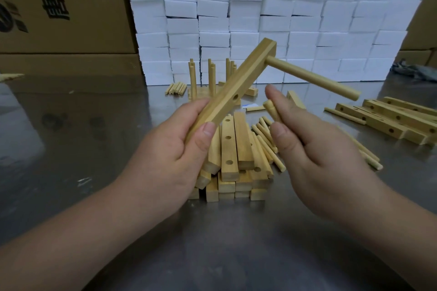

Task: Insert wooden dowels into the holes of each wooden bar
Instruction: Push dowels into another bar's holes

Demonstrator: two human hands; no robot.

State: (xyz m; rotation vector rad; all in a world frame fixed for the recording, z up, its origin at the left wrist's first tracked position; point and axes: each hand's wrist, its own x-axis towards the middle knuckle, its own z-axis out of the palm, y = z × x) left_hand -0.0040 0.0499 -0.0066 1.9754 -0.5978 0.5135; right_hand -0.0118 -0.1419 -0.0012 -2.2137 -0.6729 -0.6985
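My left hand grips the lower end of a wooden bar that tilts up to the right. One dowel is seated in the bar's top hole and sticks out to the right. An empty hole shows near the bar's middle. My right hand pinches one or two loose dowels between thumb and fingers, just right of the bar and apart from it. Below both hands lies a stack of drilled bars with loose dowels beside it.
More drilled bars lie at the right on the metal table. Bars with upright dowels stand behind the hands, with a small dowel bundle to their left. White foam blocks and cardboard boxes wall the back.
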